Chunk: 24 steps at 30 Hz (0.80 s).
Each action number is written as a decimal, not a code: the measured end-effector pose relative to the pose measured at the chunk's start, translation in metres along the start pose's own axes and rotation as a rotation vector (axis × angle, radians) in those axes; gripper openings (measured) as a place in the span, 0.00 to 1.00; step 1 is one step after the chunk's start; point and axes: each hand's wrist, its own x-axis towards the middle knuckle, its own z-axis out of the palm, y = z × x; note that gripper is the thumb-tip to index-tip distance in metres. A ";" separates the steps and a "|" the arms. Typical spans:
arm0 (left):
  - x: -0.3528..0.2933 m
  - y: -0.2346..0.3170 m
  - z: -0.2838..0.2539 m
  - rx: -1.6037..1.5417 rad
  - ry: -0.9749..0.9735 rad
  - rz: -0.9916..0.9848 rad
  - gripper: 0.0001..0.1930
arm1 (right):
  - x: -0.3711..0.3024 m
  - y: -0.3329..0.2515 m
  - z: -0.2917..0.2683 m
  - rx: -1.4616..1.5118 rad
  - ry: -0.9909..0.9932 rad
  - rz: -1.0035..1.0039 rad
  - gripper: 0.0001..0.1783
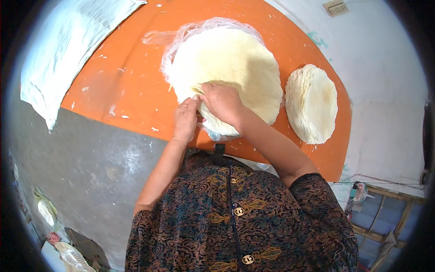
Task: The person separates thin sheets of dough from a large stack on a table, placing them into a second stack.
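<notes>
A large round stack of thin, pale flatbread sheets (231, 56) lies in front of me on a clear plastic bag (170, 59), which shows crumpled around its far and left edges. At the near left rim of the stack, the fingertips of my two hands almost meet. My left hand (186, 119) pinches the edge of the sheets. From the right, my right hand (222, 102) reaches over the stack, its fingers closed on a small lifted fold of the top sheet. How many layers the fingers hold is hidden.
Off to the right stands a second, smaller stack of flatbread sheets (312, 104) with ragged edges. White scraps are scattered over the orange tabletop (131, 90). A white cloth (68, 50) hangs over the table's left end. A wall (380, 68) borders the right side.
</notes>
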 end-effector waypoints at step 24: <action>0.014 0.006 0.013 0.067 0.010 -0.046 0.13 | 0.010 0.028 0.007 0.126 0.095 0.070 0.06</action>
